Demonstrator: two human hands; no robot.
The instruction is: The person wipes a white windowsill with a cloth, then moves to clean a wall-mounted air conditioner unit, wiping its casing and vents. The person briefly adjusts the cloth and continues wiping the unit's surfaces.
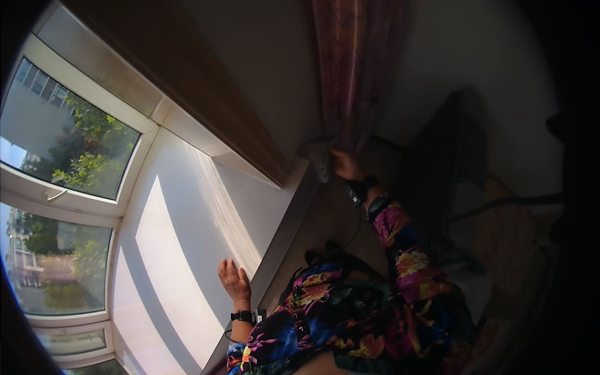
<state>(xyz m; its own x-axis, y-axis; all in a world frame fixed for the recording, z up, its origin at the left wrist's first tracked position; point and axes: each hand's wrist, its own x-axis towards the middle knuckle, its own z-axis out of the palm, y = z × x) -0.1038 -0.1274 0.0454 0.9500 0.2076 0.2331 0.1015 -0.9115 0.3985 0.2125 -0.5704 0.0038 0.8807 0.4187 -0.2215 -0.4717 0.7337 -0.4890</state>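
My left hand (234,281) rests on the white windowsill (192,248), close to its front edge, with nothing in it and the thumb apart from the fingers. Farther ahead, my right hand (347,164) grips a grey cloth (320,159) near the far corner of the sill's edge. That area is dim, and part of the cloth blends into shadow. Just beyond the right hand hangs a gathered reddish-purple curtain (344,70). Bands of sunlight lie across the sill beside my left hand.
Windows (70,136) with white frames and a handle (57,196) line the left side. A brown vertical trim (225,89) borders the window recess. On the right, in shadow, stand a dark object (445,154) and a dark cable or tube (511,201).
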